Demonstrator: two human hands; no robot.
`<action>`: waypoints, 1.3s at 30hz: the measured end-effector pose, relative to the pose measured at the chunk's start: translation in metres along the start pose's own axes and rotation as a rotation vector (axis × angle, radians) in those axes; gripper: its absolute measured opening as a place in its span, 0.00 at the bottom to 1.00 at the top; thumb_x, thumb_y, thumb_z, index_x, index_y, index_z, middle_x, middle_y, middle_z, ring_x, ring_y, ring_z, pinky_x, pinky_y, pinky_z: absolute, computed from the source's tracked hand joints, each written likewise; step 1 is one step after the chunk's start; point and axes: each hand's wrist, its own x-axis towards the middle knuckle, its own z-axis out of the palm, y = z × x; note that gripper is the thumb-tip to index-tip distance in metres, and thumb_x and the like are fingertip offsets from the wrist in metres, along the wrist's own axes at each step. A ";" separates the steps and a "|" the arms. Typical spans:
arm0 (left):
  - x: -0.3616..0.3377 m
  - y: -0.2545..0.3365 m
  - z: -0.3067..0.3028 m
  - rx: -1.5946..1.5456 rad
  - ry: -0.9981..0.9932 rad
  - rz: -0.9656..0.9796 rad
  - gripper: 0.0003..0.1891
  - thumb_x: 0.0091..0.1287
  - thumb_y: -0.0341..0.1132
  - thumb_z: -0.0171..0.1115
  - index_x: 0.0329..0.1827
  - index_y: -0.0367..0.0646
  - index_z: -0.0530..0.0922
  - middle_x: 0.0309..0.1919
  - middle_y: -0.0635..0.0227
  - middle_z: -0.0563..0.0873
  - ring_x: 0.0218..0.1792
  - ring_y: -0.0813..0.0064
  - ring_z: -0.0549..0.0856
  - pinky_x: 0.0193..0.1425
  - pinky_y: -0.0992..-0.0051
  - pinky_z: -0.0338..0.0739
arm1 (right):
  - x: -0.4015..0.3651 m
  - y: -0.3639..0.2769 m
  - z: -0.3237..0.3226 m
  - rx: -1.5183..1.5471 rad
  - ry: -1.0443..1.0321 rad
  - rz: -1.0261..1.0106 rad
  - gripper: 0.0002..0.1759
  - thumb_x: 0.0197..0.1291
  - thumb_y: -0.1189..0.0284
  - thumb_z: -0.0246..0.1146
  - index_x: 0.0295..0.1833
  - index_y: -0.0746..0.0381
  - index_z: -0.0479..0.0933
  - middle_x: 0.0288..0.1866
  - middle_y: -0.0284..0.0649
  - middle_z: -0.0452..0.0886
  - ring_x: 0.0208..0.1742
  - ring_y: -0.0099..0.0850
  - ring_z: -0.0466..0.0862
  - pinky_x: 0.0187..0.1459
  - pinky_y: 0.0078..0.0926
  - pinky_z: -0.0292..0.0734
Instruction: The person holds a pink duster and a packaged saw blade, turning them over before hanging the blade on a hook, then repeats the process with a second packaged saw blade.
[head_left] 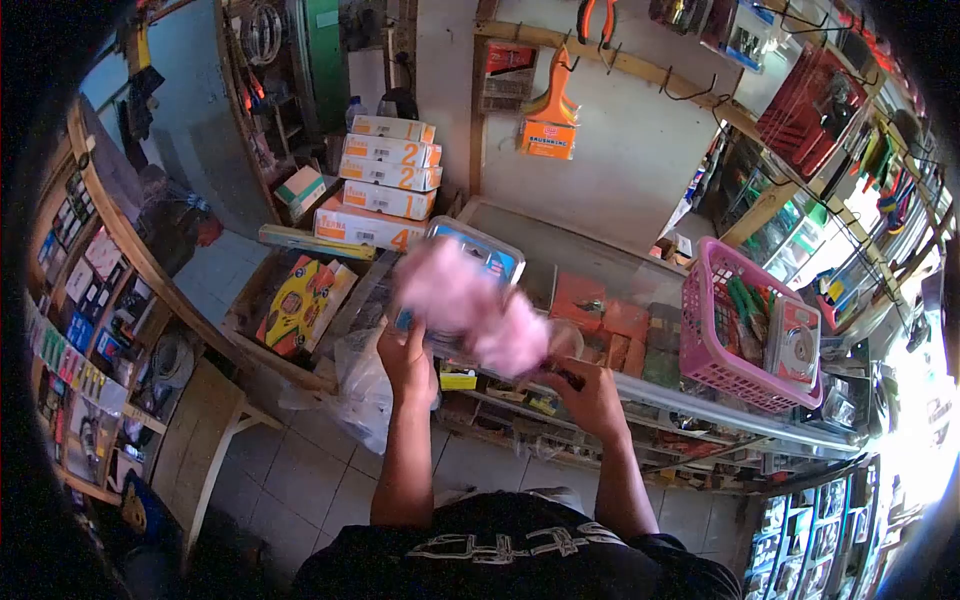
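Observation:
My left hand (405, 358) grips a clear plastic blister pack (478, 250) with a blue card inside, held upright in front of me. A pink cloth (470, 305), blurred by motion, lies across the front of the pack. My right hand (588, 392) is closed at the cloth's lower right end, just above the glass counter (590, 265). The lower part of the pack is hidden behind the cloth.
A pink basket (705, 345) of packaged goods stands on the counter at the right. White numbered boxes (390, 165) are stacked at the back left. An orange brush (553, 110) hangs on the wall. A wooden bench (205, 420) stands on the tiled floor at the left.

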 end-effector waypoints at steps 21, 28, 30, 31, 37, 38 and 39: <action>-0.021 -0.036 -0.020 -0.036 -0.062 -0.309 0.22 0.80 0.44 0.57 0.68 0.39 0.73 0.57 0.65 0.82 0.56 0.70 0.83 0.63 0.65 0.78 | 0.010 -0.024 0.015 0.064 -0.231 -0.288 0.14 0.67 0.70 0.69 0.54 0.67 0.85 0.46 0.55 0.88 0.45 0.48 0.89 0.48 0.40 0.81; -0.016 -0.002 0.003 -0.569 -0.087 -0.301 0.27 0.83 0.51 0.50 0.75 0.40 0.68 0.68 0.59 0.78 0.66 0.61 0.79 0.71 0.52 0.74 | 0.005 -0.020 0.006 0.184 -0.024 0.102 0.12 0.67 0.69 0.70 0.50 0.67 0.86 0.35 0.47 0.87 0.36 0.27 0.82 0.41 0.33 0.79; -0.004 -0.027 -0.025 -0.770 -0.344 -0.336 0.24 0.83 0.51 0.50 0.68 0.40 0.74 0.55 0.60 0.85 0.51 0.65 0.85 0.56 0.58 0.81 | 0.000 0.000 0.021 0.120 -0.133 -0.155 0.12 0.67 0.69 0.70 0.48 0.68 0.86 0.34 0.47 0.86 0.36 0.27 0.81 0.41 0.33 0.78; 0.007 -0.052 -0.053 -0.894 -0.634 -0.385 0.23 0.82 0.51 0.51 0.63 0.40 0.78 0.45 0.62 0.87 0.40 0.67 0.87 0.45 0.62 0.85 | -0.002 0.007 0.028 0.090 -0.186 -0.278 0.12 0.67 0.69 0.70 0.47 0.68 0.85 0.33 0.48 0.86 0.35 0.27 0.81 0.41 0.33 0.78; -0.021 -0.018 -0.002 -0.557 -0.161 -0.387 0.30 0.84 0.57 0.44 0.65 0.37 0.75 0.55 0.60 0.88 0.51 0.68 0.88 0.53 0.66 0.85 | -0.004 -0.001 0.029 0.112 -0.059 -0.210 0.12 0.67 0.69 0.70 0.48 0.68 0.85 0.36 0.48 0.87 0.37 0.27 0.81 0.43 0.33 0.78; -0.014 -0.031 -0.015 -0.838 -0.570 -0.447 0.29 0.84 0.56 0.44 0.65 0.36 0.74 0.56 0.59 0.86 0.55 0.67 0.86 0.56 0.65 0.85 | -0.004 0.004 0.028 0.103 -0.095 -0.269 0.12 0.67 0.69 0.70 0.48 0.68 0.85 0.35 0.48 0.86 0.36 0.26 0.80 0.42 0.32 0.77; -0.018 -0.030 -0.011 -0.683 -0.426 -0.339 0.26 0.84 0.54 0.46 0.65 0.38 0.74 0.57 0.59 0.85 0.57 0.66 0.85 0.58 0.63 0.84 | -0.003 0.007 0.025 0.120 -0.080 -0.238 0.12 0.68 0.69 0.69 0.47 0.69 0.85 0.34 0.49 0.86 0.35 0.25 0.80 0.41 0.32 0.77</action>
